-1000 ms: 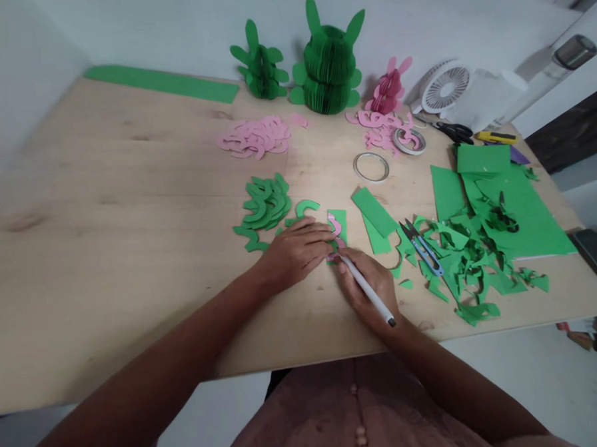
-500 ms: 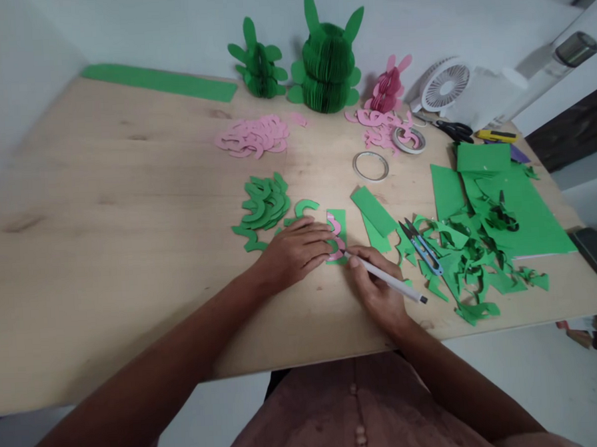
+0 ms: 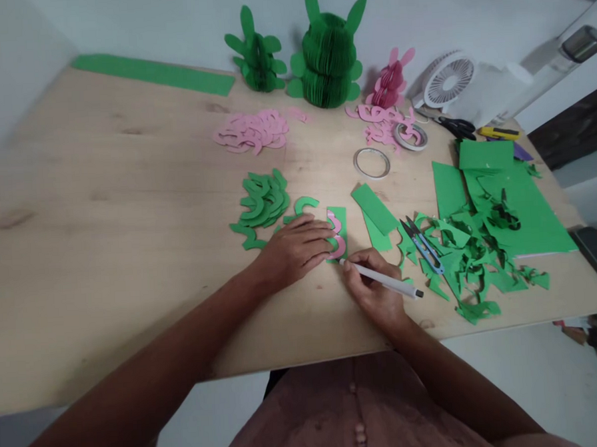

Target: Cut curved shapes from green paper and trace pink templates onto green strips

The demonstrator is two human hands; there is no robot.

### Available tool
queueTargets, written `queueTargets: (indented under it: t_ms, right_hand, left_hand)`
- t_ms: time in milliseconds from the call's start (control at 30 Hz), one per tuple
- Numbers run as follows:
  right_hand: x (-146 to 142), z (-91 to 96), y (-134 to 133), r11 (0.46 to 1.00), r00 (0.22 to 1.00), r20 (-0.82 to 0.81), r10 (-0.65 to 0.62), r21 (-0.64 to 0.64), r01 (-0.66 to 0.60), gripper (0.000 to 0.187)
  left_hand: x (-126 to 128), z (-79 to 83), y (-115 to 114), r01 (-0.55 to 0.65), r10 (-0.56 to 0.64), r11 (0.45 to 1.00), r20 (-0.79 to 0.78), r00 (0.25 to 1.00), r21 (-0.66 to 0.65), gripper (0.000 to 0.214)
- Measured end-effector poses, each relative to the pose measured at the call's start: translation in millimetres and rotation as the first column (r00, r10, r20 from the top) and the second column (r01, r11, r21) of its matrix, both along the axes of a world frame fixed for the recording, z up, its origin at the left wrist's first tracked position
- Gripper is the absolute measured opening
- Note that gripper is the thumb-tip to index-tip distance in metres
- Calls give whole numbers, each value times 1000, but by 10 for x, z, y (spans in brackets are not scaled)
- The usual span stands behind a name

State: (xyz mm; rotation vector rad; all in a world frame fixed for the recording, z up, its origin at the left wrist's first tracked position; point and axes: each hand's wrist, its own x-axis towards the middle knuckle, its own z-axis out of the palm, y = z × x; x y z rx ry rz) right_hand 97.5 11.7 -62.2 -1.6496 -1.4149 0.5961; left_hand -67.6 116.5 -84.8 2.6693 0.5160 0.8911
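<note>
A small green paper strip [image 3: 343, 224] lies on the table with a curved pink paper template [image 3: 338, 247] on top of it. My left hand [image 3: 294, 252] rests flat with fingers stretched out, its fingertips on the pink template. My right hand [image 3: 377, 289] grips a white pen [image 3: 389, 282], whose tip touches the lower edge of the template. Just beyond my left fingers lies a green paper arc [image 3: 306, 203]. A pile of green wavy cutouts [image 3: 263, 197] sits beyond my left hand. To the right of my right hand are blue thread snips [image 3: 424, 247].
Green paper scraps [image 3: 459, 242] spread over the right side, near green sheets [image 3: 532, 204]. Pink cutouts [image 3: 253, 131] lie farther back. Green paper rabbits [image 3: 329, 62], a pink one [image 3: 389, 84] and a white fan [image 3: 448, 81] stand along the wall. A tape ring [image 3: 372, 163] lies mid-table.
The pen tip has moved down and slightly left along the template's lower curve, and my right hand has shifted with it. My left hand stays in place. The view has tilted slightly.
</note>
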Motion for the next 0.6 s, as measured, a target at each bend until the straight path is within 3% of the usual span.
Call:
queueTargets:
  t_ms: [600]
  right_hand:
    - [-6, 25, 13, 999, 996, 79, 44, -12, -43, 12]
  left_hand:
    - [-3, -13, 7, -5, 5, 1000, -7, 1000, 6, 15]
